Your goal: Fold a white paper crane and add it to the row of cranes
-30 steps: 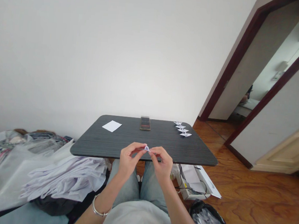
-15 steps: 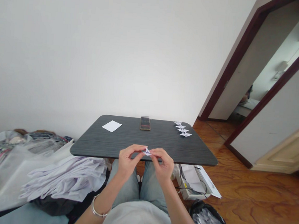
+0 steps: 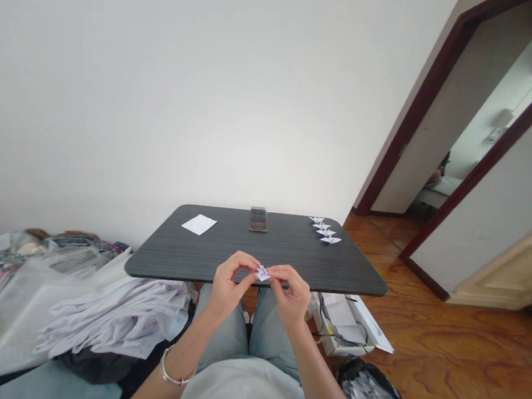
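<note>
At the dark table (image 3: pixel 172 254), hands (image 3: pixel 228 288) (image 3: pixel 292 295) pinch paper (image 3: pixel 262 274) (folded small).

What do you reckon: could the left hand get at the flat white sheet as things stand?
Probably yes: the white sheet lies uncovered on the table, and I see nothing standing between it and the left hand. That hand, though, is pinching a small folded paper together with the right hand.

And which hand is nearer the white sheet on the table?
Left. The left hand is to the right of the white sheet, closer to the person; the right hand is farther right.
</note>
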`<state>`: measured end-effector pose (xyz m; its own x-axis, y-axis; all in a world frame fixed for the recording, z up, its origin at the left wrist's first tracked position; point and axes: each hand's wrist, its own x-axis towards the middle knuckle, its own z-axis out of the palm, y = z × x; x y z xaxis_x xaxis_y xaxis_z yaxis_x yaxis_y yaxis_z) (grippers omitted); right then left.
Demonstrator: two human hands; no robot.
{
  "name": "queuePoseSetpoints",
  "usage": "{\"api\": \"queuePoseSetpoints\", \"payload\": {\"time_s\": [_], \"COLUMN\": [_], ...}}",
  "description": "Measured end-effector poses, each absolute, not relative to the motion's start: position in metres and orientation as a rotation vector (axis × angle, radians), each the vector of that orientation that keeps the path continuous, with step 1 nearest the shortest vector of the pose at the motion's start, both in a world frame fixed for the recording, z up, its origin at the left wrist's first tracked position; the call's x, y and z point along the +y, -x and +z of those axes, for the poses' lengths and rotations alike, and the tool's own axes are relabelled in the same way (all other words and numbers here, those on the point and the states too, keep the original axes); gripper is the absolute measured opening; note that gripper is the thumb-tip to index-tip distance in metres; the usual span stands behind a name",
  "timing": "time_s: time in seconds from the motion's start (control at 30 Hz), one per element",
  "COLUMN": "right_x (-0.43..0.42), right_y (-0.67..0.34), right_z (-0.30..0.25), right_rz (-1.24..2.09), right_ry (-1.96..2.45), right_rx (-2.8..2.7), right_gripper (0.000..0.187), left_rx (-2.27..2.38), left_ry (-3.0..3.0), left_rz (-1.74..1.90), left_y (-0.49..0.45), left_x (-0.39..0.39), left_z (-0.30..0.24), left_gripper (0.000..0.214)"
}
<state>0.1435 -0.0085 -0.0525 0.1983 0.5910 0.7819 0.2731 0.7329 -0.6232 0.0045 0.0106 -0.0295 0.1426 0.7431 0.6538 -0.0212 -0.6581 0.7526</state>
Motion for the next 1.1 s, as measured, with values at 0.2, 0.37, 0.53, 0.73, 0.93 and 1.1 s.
{"api": "queuePoseSetpoints", "payload": {"time_s": [0.2,0.37,0.53,0.73,0.93,1.1], "right_x": [-0.009,-0.009,-0.008,-0.008,-0.009,-0.008], "right_y": [-0.144,-0.144,-0.144,-0.143,-0.142,-0.141], "right_z": [-0.051,-0.049,-0.05,-0.051,-0.048,-0.047], "right_rz": [0.266,0.24,0.227,0.234,0.32,0.418], "right_ry": [0.79,0.763,0.752,0.755,0.776,0.779], "right_rx": [-1.405,-1.396,-1.388,-1.383,-1.391,-1.397], "right_gripper": [0.014,0.015,0.015,0.014,0.011,0.01], "left_rx": [0.72,0.739,0.762,0.763,0.737,0.688], "left_ry": [-1.972,-1.999,-1.995,-2.0,-1.995,-2.015], "left_rz": [1.479,1.466,1.487,1.528,1.573,1.573], "left_y": [-0.001,-0.001,-0.002,-0.004,-0.007,-0.004], "left_x": [0.011,0.009,0.007,0.006,0.008,0.013], "left_z": [-0.024,-0.022,-0.024,-0.026,-0.031,-0.035], "left_gripper": [0.007,0.006,0.004,0.01,0.016,0.016]}}
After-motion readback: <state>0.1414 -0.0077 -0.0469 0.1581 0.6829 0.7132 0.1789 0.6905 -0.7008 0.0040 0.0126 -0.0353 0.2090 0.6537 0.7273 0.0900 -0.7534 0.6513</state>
